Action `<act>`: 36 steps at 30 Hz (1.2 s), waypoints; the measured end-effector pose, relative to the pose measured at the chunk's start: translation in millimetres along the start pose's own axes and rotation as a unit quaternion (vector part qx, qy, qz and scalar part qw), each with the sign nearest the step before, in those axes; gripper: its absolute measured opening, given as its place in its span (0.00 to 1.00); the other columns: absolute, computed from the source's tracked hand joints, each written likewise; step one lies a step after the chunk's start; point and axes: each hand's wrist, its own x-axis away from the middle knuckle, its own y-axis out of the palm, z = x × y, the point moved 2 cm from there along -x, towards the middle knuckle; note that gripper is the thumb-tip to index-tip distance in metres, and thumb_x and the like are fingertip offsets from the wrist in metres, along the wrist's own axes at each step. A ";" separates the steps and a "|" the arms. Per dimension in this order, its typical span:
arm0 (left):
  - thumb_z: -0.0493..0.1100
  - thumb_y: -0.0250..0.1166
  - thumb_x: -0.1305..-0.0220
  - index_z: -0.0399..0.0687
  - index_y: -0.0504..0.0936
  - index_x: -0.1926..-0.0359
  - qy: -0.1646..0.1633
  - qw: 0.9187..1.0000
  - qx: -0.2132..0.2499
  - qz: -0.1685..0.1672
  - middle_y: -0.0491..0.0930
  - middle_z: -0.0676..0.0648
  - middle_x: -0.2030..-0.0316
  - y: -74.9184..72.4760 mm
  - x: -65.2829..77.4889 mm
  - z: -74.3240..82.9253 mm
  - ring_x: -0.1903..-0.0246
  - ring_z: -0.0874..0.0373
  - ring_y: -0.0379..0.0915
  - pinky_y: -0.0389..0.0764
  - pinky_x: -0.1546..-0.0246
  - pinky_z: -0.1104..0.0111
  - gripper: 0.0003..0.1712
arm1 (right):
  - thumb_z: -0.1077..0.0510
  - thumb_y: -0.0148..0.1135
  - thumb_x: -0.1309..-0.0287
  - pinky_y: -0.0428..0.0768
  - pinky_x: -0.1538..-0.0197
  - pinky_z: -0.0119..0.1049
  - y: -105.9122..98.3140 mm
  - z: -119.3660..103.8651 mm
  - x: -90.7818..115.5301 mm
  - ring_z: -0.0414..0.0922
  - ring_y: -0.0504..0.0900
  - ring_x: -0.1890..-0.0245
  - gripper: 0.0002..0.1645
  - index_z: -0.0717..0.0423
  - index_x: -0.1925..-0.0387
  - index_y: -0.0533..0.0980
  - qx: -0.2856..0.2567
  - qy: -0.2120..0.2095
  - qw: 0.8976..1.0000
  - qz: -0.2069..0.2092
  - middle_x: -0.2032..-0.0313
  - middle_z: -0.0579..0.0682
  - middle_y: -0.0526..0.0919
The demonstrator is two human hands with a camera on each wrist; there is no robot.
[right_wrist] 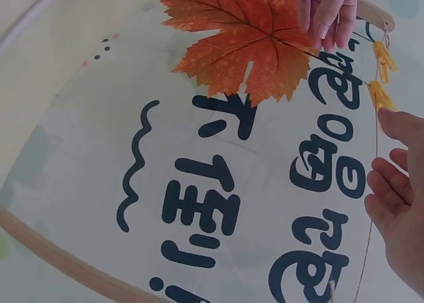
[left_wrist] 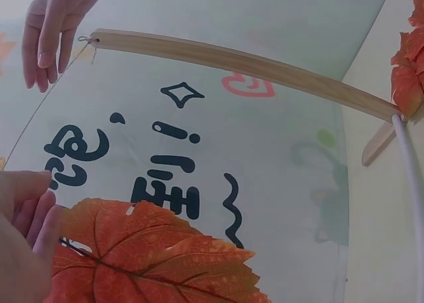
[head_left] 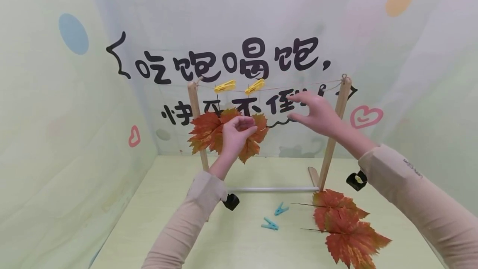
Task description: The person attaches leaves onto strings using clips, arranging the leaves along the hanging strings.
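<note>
Two orange-red maple leaves hang by dark stems from two yellow clothespins on a thin string; the left clothespin [head_left: 225, 86] and the right clothespin [head_left: 255, 86] sit near its left end. My left hand [head_left: 233, 138] is in front of the right leaf [head_left: 258, 130], partly hiding it, thumb and fingers loosely bent with a gap between them. Beside it shows the left leaf [head_left: 205, 130]. In the right wrist view, the stem runs past those fingers up to a clothespin [right_wrist: 379, 95]. My right hand [head_left: 317, 113] is raised by the string, thumb and fingers spread apart, holding nothing.
A wooden post [head_left: 332, 148] on the right and another on the left carry the string, joined below by a white rod [head_left: 274, 189]. Two teal clothespins, one of them nearer [head_left: 270, 223], lie on the table. Two more maple leaves [head_left: 351, 233] overlap at the right.
</note>
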 end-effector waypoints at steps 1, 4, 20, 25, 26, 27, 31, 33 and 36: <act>0.29 0.67 0.51 0.35 0.80 0.62 0.001 1.000 0.000 -0.002 0.81 0.39 0.63 1.2 1.0 -2.2 0.64 0.54 0.78 0.79 0.63 0.72 0.13 | 0.62 0.69 0.55 0.72 0.49 0.49 0.8 1.6 3.3 0.54 0.75 0.53 0.25 0.67 0.53 0.75 0.000 0.001 1.000 -0.001 0.55 0.61 0.79; 0.29 0.68 0.52 0.35 0.80 0.62 0.001 1.000 -0.004 -0.010 0.81 0.40 0.64 5.1 4.4 -8.5 0.64 0.55 0.79 0.79 0.64 0.72 0.12 | 0.64 0.70 0.57 0.73 0.50 0.48 3.3 7.2 12.8 0.54 0.76 0.55 0.25 0.69 0.55 0.75 -0.005 -0.007 1.000 0.003 0.56 0.62 0.80; 0.32 0.69 0.52 0.34 0.81 0.62 -0.019 0.998 -0.029 -0.054 0.82 0.40 0.65 28.3 21.2 -37.5 0.64 0.55 0.79 0.78 0.64 0.72 0.13 | 0.63 0.70 0.57 0.76 0.55 0.48 25.8 30.5 71.6 0.52 0.77 0.58 0.24 0.66 0.54 0.76 -0.020 0.042 0.998 -0.043 0.57 0.58 0.80; 0.32 0.69 0.52 0.35 0.81 0.61 -0.044 0.997 -0.033 -0.054 0.82 0.41 0.64 34.9 25.6 -51.0 0.63 0.55 0.79 0.78 0.61 0.70 0.13 | 0.61 0.69 0.55 0.76 0.55 0.49 36.5 38.7 90.8 0.52 0.76 0.57 0.24 0.66 0.53 0.75 -0.027 0.079 0.995 -0.060 0.56 0.59 0.79; 0.32 0.69 0.52 0.35 0.81 0.61 -0.050 0.997 -0.033 -0.052 0.82 0.41 0.64 36.0 26.5 -53.2 0.63 0.55 0.79 0.78 0.61 0.70 0.13 | 0.61 0.69 0.54 0.76 0.55 0.49 39.1 40.9 94.4 0.52 0.76 0.57 0.24 0.65 0.53 0.75 -0.028 0.085 0.994 -0.062 0.56 0.59 0.79; 0.32 0.69 0.52 0.35 0.81 0.62 -0.053 0.997 -0.029 -0.050 0.82 0.40 0.64 36.9 27.4 -55.6 0.63 0.54 0.79 0.78 0.61 0.70 0.13 | 0.61 0.68 0.54 0.76 0.55 0.49 41.8 43.3 98.1 0.52 0.76 0.57 0.24 0.65 0.53 0.75 -0.027 0.089 0.994 -0.062 0.56 0.59 0.79; 0.29 0.67 0.51 0.30 0.79 0.61 -0.057 0.997 -0.023 -0.056 0.81 0.35 0.63 40.5 34.3 -52.4 0.62 0.49 0.79 0.79 0.61 0.68 0.13 | 0.62 0.68 0.54 0.77 0.56 0.49 52.8 53.0 113.4 0.53 0.77 0.58 0.23 0.66 0.54 0.75 -0.031 0.104 0.992 -0.061 0.57 0.58 0.80; 0.29 0.67 0.51 0.29 0.79 0.62 -0.052 0.997 -0.021 -0.060 0.81 0.34 0.63 43.1 36.6 -57.8 0.62 0.47 0.79 0.79 0.61 0.68 0.13 | 0.62 0.69 0.55 0.77 0.57 0.50 57.8 58.2 120.1 0.54 0.77 0.58 0.23 0.66 0.55 0.76 -0.031 0.109 0.991 -0.064 0.58 0.59 0.80; 0.28 0.67 0.51 0.29 0.80 0.62 -0.049 0.996 -0.028 -0.065 0.81 0.35 0.65 49.3 39.0 -72.3 0.63 0.47 0.79 0.79 0.62 0.68 0.12 | 0.63 0.68 0.55 0.76 0.57 0.51 63.7 66.5 127.9 0.54 0.77 0.59 0.23 0.67 0.55 0.76 -0.030 0.118 0.990 -0.067 0.59 0.59 0.80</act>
